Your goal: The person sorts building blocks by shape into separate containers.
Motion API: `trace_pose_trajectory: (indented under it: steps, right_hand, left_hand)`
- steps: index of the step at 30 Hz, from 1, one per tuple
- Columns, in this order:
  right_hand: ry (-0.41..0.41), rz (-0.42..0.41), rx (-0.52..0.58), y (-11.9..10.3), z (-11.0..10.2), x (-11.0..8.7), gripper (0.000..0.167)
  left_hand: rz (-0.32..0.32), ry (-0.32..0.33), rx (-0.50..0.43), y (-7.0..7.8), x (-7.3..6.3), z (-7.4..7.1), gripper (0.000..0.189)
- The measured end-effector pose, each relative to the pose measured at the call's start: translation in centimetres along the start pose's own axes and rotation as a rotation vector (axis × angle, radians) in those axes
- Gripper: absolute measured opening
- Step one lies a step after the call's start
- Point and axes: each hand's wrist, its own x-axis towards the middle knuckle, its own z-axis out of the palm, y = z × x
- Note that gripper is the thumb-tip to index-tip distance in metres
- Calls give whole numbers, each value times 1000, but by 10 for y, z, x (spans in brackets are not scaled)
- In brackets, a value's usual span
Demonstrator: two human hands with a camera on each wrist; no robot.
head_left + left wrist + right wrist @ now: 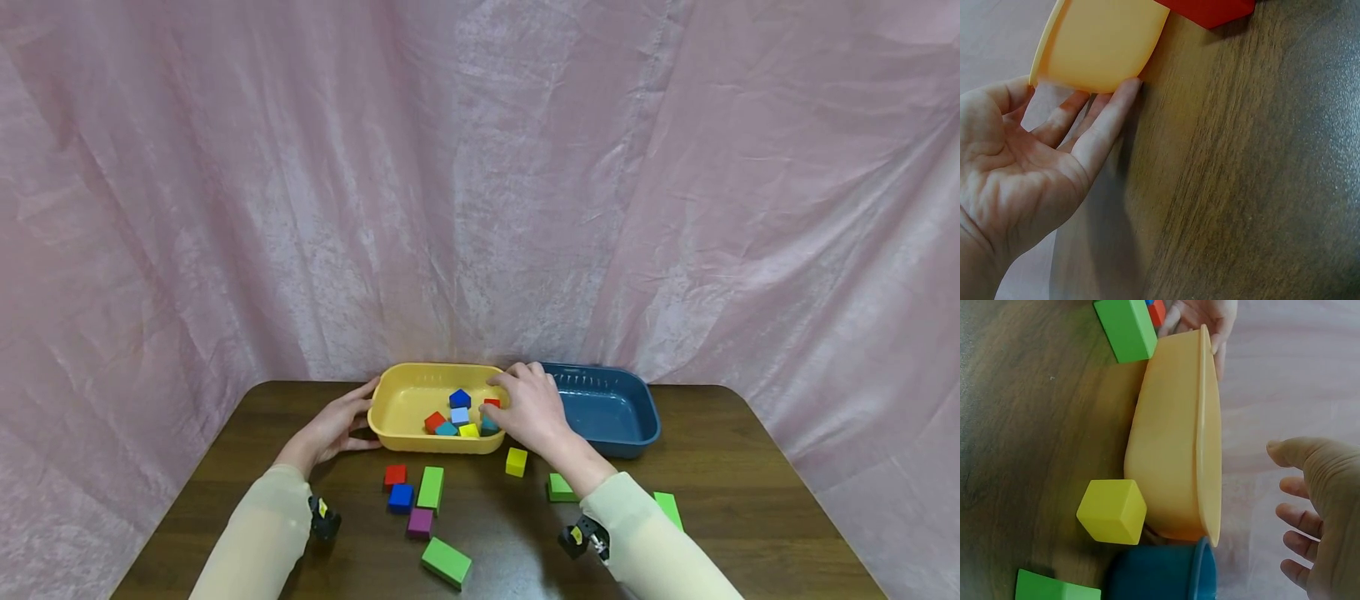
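Note:
A yellow tray [438, 446] holds several small coloured blocks, among them a dark blue block [460, 399] and a light blue block [459, 416]. My left hand [342, 425] touches the tray's left end, its fingers spread and fairly straight against the outside. In the left wrist view, the fingertips [1127, 90] meet the end wall of the tray. Above the tray's right end hovers my right hand [531, 408], fingers loosely bent and apart. A red block [492, 402] and a teal block [489, 426] lie below its fingertips. Nothing shows between its fingers in the right wrist view.
A dark blue tray [611, 446] stands to the right, close beside the yellow one. On the wooden table in front lie a yellow cube [516, 462], a red block [395, 476], a blue block [401, 498], a purple block [420, 523] and several green blocks [447, 562]. A pink curtain [480, 208] hangs behind.

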Motion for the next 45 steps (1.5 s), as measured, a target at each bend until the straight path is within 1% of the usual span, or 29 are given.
trace_pose_trajectory:
  steps: [10, 14, 20, 25, 32, 38, 45]
  right_hand:
    - [32, -27, 3, 3, -18, -6, 41]
    - [37, -21, -5, 5, -27, -10, 40]
    - [64, -14, 21, 9, -43, -16, 40]
    - [102, -27, 45, 15, -59, -23, 40]
    - [112, -7, 74, 27, -79, -31, 42]
    - [120, 12, 80, 34, -83, -40, 45]
    - [98, 21, 87, 40, -72, -55, 44]
  left_hand:
    - [-5, -1, -1, 2, 1, 1, 60]
    - [-5, 0, 0, 3, 0, 1, 60]
    - [-4, 0, -5, 2, -1, 1, 60]
    - [-1, -9, -4, 2, -2, 1, 60]
    - [-2, -7, -3, 3, 0, 0, 60]
    - [3, -11, -5, 2, 1, -1, 60]
    - [2, -14, -7, 0, 2, -2, 60]
